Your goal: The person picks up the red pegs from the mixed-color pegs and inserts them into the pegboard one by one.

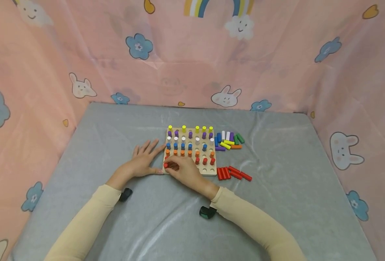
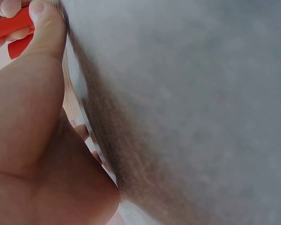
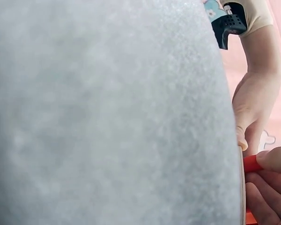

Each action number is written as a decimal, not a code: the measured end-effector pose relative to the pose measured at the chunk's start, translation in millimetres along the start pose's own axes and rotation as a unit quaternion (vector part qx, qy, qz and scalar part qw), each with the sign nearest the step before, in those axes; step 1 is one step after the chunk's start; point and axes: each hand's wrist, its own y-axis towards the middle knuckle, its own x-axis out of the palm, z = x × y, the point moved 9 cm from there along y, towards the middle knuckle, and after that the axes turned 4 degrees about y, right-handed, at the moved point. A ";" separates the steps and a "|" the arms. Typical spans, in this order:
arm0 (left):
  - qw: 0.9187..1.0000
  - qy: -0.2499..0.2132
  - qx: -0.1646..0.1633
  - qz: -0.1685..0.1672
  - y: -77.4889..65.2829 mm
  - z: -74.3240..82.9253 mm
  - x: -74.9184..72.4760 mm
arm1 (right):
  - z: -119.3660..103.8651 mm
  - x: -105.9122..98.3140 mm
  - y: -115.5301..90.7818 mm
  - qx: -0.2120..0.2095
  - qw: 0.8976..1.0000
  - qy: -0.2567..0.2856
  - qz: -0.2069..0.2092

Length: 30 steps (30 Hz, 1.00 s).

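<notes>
A wooden pegboard [image 1: 192, 173] lies on the table, with rows of yellow, purple, white, blue, orange and red pegs upright in its holes. My right hand [image 1: 185, 170] pinches a red peg [image 1: 166, 165] between thumb and fingers at the board's front left corner. In the right wrist view the same red peg [image 3: 252, 163] stands at the board's edge. My left hand [image 1: 143, 161] lies spread along the board's left side, thumb and fingers straight, touching its edge. Part of the front rows is hidden under the right hand.
Several loose red pegs [image 1: 224, 173] lie off the board's front right corner. Behind them is a mixed pile with blue, white, purple, green, yellow pegs and an orange peg [image 1: 236, 146]. Grey cloth covers the table [image 1: 270, 195]; pink printed curtains [image 1: 185, 69] surround it.
</notes>
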 end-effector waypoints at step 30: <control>1.000 0.002 0.003 0.003 0.4 -0.1 0.8 | 0.6 1.6 -1.3 0.017 1.000 0.001 -0.018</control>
